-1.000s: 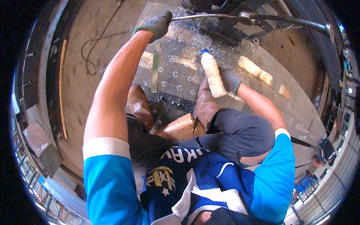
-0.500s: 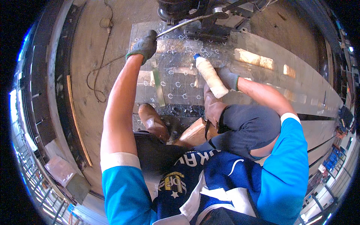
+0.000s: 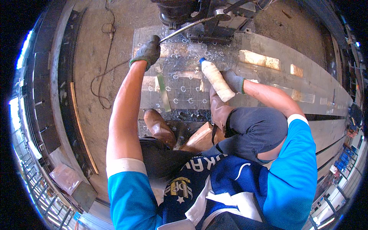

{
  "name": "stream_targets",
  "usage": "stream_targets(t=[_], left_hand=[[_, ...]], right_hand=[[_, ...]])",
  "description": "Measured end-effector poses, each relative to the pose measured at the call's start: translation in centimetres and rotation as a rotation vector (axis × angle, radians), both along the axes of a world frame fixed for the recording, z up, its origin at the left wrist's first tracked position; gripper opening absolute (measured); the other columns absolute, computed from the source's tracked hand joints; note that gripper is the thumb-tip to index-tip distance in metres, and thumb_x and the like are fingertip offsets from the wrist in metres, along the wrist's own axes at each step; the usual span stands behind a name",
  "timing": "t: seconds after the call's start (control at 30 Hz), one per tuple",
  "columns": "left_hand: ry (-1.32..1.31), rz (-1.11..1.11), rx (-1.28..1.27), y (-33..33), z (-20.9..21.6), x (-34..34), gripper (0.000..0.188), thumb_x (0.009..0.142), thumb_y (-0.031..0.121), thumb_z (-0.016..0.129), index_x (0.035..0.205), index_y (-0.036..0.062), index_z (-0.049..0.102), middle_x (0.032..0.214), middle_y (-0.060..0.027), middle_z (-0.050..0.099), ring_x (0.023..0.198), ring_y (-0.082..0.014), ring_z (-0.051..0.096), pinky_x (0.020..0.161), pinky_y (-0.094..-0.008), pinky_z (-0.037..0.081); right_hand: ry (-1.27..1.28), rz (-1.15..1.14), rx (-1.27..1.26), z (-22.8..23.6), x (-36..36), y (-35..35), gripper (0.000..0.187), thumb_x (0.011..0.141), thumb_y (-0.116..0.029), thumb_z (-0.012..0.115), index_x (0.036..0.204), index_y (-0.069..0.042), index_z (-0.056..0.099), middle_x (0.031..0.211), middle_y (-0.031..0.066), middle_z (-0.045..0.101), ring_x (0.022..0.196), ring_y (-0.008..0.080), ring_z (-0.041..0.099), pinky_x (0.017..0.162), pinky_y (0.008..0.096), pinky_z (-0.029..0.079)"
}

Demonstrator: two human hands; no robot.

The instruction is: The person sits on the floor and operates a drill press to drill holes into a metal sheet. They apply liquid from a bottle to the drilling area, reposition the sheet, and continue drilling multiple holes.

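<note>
Well, my left hand point(image 3: 148, 52) is curled around the end of a metal lever point(image 3: 188, 28), and my right hand point(image 3: 233, 81) holds a whitish bottle point(image 3: 217, 81), fingers hidden behind it, blue cap pointing away from me, over a steel plate point(image 3: 184, 82) with white ring marks.

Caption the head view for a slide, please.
Left hand grips a metal lever; right hand holds a blue-capped bottle.

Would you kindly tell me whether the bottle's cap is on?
On: the blue cap sits on the end of the pale bottle.
</note>
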State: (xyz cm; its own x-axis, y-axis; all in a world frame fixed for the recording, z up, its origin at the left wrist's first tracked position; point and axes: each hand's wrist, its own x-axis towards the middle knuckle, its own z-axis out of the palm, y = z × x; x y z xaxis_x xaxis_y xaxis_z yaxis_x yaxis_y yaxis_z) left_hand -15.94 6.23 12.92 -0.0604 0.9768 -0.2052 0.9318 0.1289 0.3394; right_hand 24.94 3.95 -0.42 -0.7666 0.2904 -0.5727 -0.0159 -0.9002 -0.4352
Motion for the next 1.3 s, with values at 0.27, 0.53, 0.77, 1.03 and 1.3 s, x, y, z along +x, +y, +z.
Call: stream_targets(t=[0.27,0.53,0.77,1.03,1.3], left_hand=[[-0.003,0.033,-0.026,-0.3,0.8,0.7,0.029,0.099,0.021,0.052,0.123,0.0063,0.058,0.115,-0.0317,0.067,0.11,-0.0511,0.064,0.09,-0.0576,0.051],[-0.014,0.017,-0.029,-0.3,0.7,0.7,0.028,0.098,0.019,0.055,0.123,0.0066,0.059,0.116,-0.0305,0.068,0.11,-0.0504,0.065,0.09,-0.0566,0.052],[-0.029,0.018,-0.009,-0.5,1.3,1.0,0.027,0.098,0.02,0.055,0.121,0.0067,0.059,0.112,-0.0313,0.068,0.107,-0.0506,0.065,0.086,-0.0571,0.052],[-0.021,0.019,-0.027,0.1,-0.1,0.6,0.027,0.099,0.022,0.055,0.122,0.0077,0.058,0.111,-0.0305,0.069,0.105,-0.0503,0.066,0.086,-0.057,0.052],[-0.005,0.019,-0.113,0.0,0.9,1.0,0.033,0.1,0.024,0.052,0.128,0.0069,0.054,0.118,-0.0319,0.067,0.113,-0.0513,0.063,0.092,-0.0574,0.05]], right_hand=[[0.03,0.042,0.007,0.2,-0.6,0.1,0.048,0.112,-0.036,0.031,0.141,-0.005,0.054,0.139,0.0086,0.063,0.118,0.0176,0.062,0.108,0.0313,0.046],[-0.006,-0.062,-0.049,0.6,-1.4,0.3,0.042,0.112,-0.028,0.032,0.137,-0.004,0.055,0.129,0.0091,0.066,0.111,0.0196,0.063,0.102,0.0361,0.05],[-0.018,-0.004,-0.021,1.3,-0.5,0.3,0.041,0.112,-0.028,0.033,0.138,-0.004,0.055,0.13,0.0089,0.065,0.112,0.0193,0.063,0.103,0.0357,0.049],[-0.027,0.015,-0.006,0.9,-0.2,0.5,0.041,0.112,-0.027,0.034,0.138,-0.004,0.055,0.131,0.0086,0.065,0.113,0.019,0.062,0.104,0.0353,0.049],[-0.029,0.04,0.009,1.0,-0.5,0.7,0.041,0.112,-0.027,0.034,0.139,-0.004,0.054,0.133,0.0084,0.064,0.114,0.0186,0.062,0.104,0.0349,0.048]])
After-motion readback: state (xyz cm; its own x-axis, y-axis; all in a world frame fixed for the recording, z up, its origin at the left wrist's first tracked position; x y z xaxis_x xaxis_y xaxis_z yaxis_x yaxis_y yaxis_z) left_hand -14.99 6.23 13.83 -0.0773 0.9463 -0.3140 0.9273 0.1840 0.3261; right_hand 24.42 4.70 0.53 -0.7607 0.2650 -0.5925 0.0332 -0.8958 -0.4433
